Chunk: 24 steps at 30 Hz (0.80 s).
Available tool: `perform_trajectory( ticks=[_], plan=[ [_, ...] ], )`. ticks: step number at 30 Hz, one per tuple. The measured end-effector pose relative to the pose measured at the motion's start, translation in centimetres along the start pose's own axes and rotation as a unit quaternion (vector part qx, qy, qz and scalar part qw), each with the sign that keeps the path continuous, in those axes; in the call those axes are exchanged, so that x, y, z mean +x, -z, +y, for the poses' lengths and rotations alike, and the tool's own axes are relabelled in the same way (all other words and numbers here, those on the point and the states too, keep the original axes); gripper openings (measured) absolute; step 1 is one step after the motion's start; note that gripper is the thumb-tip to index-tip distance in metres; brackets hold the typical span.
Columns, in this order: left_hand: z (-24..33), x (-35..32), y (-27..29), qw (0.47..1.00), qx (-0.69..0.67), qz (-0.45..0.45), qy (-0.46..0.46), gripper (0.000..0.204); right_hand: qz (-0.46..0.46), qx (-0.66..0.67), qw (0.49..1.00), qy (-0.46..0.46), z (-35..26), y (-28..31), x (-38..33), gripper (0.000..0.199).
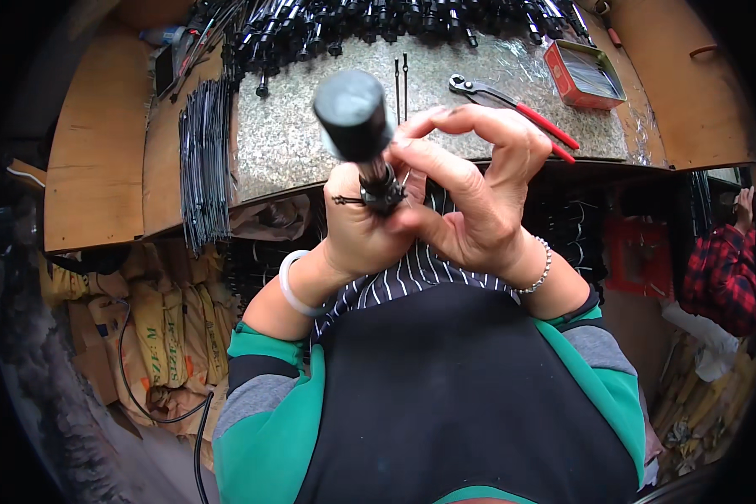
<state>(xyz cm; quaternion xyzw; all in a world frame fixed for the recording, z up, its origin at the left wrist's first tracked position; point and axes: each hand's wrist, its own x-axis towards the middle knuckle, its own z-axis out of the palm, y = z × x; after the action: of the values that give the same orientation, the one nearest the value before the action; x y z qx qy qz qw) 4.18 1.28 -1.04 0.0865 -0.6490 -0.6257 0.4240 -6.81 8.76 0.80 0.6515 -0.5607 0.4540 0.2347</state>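
Note:
An umbrella shaft [350, 113] with a thick black round cap points up toward me, its cap blurred. My left hand [357, 223] is closed around it from below. Where the hand grips, a notched black ring [383, 191] sits on the shaft, and a short black rib end [347, 200] juts out leftward. The thumb of my right hand [479, 189] presses by the ring, with its index fingertip close to the shaft and the other fingers curled above. Whether a thin wire lies between those fingertips is too small to tell. Beyond my hands, two thin black ribs [406, 80] lie on the tabletop.
Red-handled pliers [525, 118] lie on the speckled worktop [281, 139], near a red open tin [581, 80] of thin wires. Many black shafts [378, 21] are heaped at the back. A bundle of long ribs [203, 160] hangs over the left edge. Another person's plaid sleeve [718, 277] shows far right.

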Motion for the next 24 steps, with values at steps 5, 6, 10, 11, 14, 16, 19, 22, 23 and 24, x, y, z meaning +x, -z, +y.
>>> perform_trajectory(
  ticks=[5, 6, 10, 11, 14, 16, 19, 22, 23, 24],
  plan=[
    [-1.0, 0.1, 1.1, 0.983, 0.136, -0.070, -0.104, 0.040, -0.014, 0.001, 1.000, 0.020, -0.5, 0.4, -0.7, 0.023],
    [-1.0, 0.1, 1.1, 0.983, 0.134, -0.071, -0.102, 0.040, -0.028, 0.034, 0.999, -0.005, -0.5, 0.3, -0.8, 0.016],
    [-0.5, 0.2, 2.0, 0.980, 0.193, -0.044, -0.003, 0.033, -0.152, 0.402, 0.829, -0.359, -0.9, 0.9, -0.9, 0.019],
    [-0.8, 0.6, 2.6, 0.985, 0.168, -0.021, 0.008, 0.032, -0.157, 0.444, 0.786, -0.402, -0.2, 1.4, -1.0, 0.019],
    [-0.5, 0.7, 3.8, 0.997, 0.076, -0.001, 0.035, 0.032, -0.123, 0.334, 0.826, -0.437, 3.8, 1.7, -2.9, 0.017],
    [-0.2, 0.6, 4.1, 0.998, 0.045, 0.007, 0.052, 0.032, -0.150, -0.069, 0.959, -0.229, 8.1, 2.0, -4.8, 0.016],
    [0.0, 0.7, 3.5, 0.997, 0.027, 0.017, 0.068, 0.031, -0.202, -0.277, 0.936, -0.077, 11.8, 3.0, -7.6, 0.018],
    [-0.2, 1.0, 3.1, 0.995, 0.011, 0.044, 0.085, 0.027, -0.247, -0.226, 0.930, -0.150, 12.7, 3.2, -8.1, 0.019],
    [-0.2, 1.0, 3.1, 0.995, 0.012, 0.046, 0.085, 0.027, -0.214, -0.185, 0.947, -0.151, 12.4, 3.3, -8.3, 0.015],
    [-0.4, 1.1, 3.2, 0.995, 0.023, 0.045, 0.089, 0.027, -0.215, -0.183, 0.948, -0.149, 12.1, 3.5, -8.2, 0.015]
  ],
)
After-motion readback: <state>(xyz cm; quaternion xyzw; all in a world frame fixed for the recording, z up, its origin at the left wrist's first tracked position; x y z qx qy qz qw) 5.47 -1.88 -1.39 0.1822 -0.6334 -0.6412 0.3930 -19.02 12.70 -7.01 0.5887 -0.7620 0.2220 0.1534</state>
